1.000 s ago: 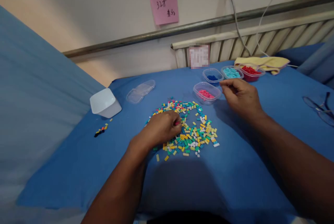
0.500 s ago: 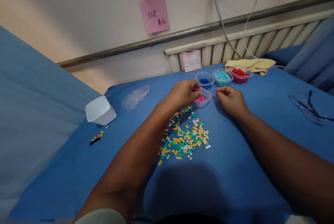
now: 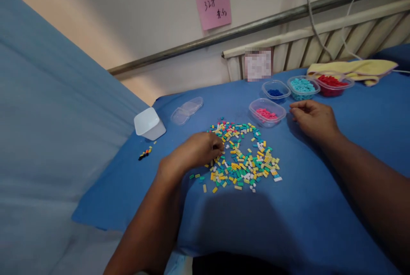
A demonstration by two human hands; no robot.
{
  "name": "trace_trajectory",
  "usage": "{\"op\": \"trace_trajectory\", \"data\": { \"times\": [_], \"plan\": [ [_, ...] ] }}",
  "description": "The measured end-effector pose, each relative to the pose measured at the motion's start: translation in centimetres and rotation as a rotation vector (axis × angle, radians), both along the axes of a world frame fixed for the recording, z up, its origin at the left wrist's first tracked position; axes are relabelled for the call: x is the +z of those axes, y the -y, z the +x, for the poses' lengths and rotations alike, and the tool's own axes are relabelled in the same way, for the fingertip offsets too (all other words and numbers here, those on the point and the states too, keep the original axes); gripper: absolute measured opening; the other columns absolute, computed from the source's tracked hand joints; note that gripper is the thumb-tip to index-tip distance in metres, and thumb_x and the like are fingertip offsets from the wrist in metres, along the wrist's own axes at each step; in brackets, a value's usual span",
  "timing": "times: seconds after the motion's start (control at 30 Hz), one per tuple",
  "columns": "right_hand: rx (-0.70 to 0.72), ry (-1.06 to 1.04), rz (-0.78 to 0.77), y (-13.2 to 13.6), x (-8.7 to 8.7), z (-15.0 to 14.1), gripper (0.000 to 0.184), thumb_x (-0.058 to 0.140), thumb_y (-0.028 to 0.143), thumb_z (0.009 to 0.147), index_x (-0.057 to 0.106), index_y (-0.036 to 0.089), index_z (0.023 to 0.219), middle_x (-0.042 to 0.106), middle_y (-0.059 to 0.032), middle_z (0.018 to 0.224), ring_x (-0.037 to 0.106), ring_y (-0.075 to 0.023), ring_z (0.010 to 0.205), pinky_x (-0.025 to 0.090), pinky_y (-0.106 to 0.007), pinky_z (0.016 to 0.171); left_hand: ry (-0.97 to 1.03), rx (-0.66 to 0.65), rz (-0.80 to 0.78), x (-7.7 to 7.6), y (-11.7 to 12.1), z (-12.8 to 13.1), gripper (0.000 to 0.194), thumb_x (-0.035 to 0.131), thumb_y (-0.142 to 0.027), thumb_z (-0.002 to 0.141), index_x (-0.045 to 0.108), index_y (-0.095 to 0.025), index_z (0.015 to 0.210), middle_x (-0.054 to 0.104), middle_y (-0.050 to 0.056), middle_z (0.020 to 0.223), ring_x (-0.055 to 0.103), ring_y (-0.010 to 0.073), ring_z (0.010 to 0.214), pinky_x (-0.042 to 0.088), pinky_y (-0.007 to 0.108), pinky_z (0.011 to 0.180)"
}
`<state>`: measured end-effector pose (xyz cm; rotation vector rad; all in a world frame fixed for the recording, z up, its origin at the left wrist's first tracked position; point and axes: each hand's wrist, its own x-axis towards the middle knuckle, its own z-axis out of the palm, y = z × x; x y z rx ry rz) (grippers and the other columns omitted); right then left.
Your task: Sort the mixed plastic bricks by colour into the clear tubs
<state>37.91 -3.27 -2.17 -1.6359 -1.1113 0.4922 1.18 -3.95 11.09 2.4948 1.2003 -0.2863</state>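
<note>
My left hand (image 3: 203, 149) is at the left side of a spread pile of small building bricks (image 3: 245, 166) in yellow, green, teal, white and a few pink. Its fingers are pinched together; whatever they may hold is hidden. My right hand (image 3: 315, 119) rests on the blue cloth just right of a clear tub (image 3: 282, 115) of pink bricks (image 3: 266, 114). Thumb and fingers are closed there too, and I cannot see anything between them. Behind that tub stands another clear tub (image 3: 265, 90) with dark blue bricks (image 3: 274, 93).
Tubs of light blue bricks (image 3: 303, 86) and red bricks (image 3: 332, 81) stand at the back right by a yellow cloth (image 3: 352, 70). On the left are clear lids (image 3: 187, 110), a white container (image 3: 149, 124) and several loose black, orange and yellow bricks (image 3: 145, 153). A radiator (image 3: 297, 55) lines the wall.
My left hand has moved from above the pink tub down and left to the pile's left side. The right hand stays beside the tub. The view has turned left.
</note>
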Motion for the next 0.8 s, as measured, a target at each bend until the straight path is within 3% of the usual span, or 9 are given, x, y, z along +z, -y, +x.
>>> {"op": "trace_trajectory", "data": {
  "times": [0.1, 0.27, 0.5, 0.63, 0.8],
  "plan": [
    [-0.002, -0.003, -0.014, 0.3, 0.5, -0.2, 0.025, 0.073, 0.029, 0.090, 0.084, 0.015, 0.109, 0.079, -0.0067, 0.081, 0.067, -0.0183, 0.068, 0.053, -0.032, 0.070, -0.064, -0.015, 0.051, -1.0, 0.9, -0.2, 0.023, 0.063, -0.014, 0.096, 0.083, -0.022, 0.104, 0.081, 0.004, 0.107, 0.072, 0.0207, 0.093, 0.042, 0.031, 0.073],
    [-0.015, -0.013, -0.035, 0.4, 0.8, -0.4, 0.023, 0.075, 0.026, 0.089, 0.084, 0.015, 0.107, 0.077, -0.0052, 0.078, 0.067, -0.0179, 0.066, 0.052, -0.033, 0.070, -0.159, -0.052, 0.149, -0.8, 2.1, 0.8, 0.021, 0.060, -0.016, 0.096, 0.080, -0.020, 0.102, 0.079, 0.006, 0.110, 0.071, 0.0245, 0.097, 0.038, 0.033, 0.069],
    [-0.004, -0.023, -0.033, 0.4, 0.8, -0.5, 0.023, 0.075, 0.025, 0.090, 0.083, 0.014, 0.108, 0.077, -0.0059, 0.079, 0.067, -0.0179, 0.067, 0.052, -0.032, 0.069, -0.152, -0.037, 0.095, -1.3, 2.4, 0.8, 0.019, 0.059, -0.017, 0.095, 0.077, -0.020, 0.101, 0.077, 0.005, 0.102, 0.067, 0.0224, 0.087, 0.037, 0.033, 0.067],
    [0.000, -0.019, -0.024, 0.4, 0.7, -0.4, 0.023, 0.075, 0.024, 0.090, 0.084, 0.014, 0.108, 0.078, -0.0061, 0.080, 0.067, -0.0178, 0.066, 0.052, -0.033, 0.069, 0.008, 0.008, 0.053, -0.9, 2.0, -0.1, 0.016, 0.061, -0.016, 0.091, 0.075, -0.020, 0.098, 0.076, 0.004, 0.096, 0.065, 0.0194, 0.081, 0.038, 0.032, 0.067],
    [-0.005, 0.002, -0.034, 0.7, 1.0, -0.5, 0.022, 0.076, 0.023, 0.089, 0.085, 0.014, 0.107, 0.077, -0.0053, 0.080, 0.067, -0.0176, 0.067, 0.051, -0.033, 0.070, 0.278, 0.240, 0.114, -0.2, 0.7, -1.8, 0.016, 0.062, -0.020, 0.094, 0.072, -0.017, 0.107, 0.073, 0.002, 0.091, 0.064, 0.0168, 0.077, 0.042, 0.030, 0.068]
  ]
}}
